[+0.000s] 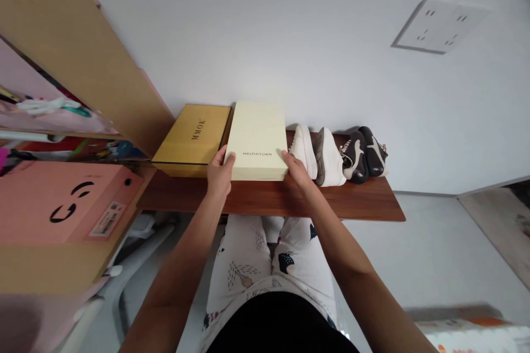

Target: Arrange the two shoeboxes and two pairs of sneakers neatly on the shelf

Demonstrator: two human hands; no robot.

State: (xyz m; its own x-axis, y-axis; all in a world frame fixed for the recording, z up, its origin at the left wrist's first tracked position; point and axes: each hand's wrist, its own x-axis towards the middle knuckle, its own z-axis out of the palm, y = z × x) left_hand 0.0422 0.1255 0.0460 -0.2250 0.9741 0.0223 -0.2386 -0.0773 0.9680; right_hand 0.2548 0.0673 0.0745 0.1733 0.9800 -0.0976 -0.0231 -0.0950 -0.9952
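A pale cream shoe box point(257, 135) marked MEIZHIYUAN lies on a dark wooden shelf point(364, 201) against the wall. My left hand point(219, 172) grips its near left corner, thumb on the lid. My right hand point(296, 170) holds the near right corner the same way. A yellow box point(194, 137) marked MMOK sits touching it on the left. A pair of white sneakers point(318, 155) stands just right of the cream box, close to my right hand. A dark pair of sneakers point(366, 154) stands beyond them.
A pink box point(62, 201) with a barcode label lies on a wooden cabinet at the left. Shelves with mixed items rise at the far left. A wall socket point(441, 26) sits on the white wall. Grey floor spreads to the right.
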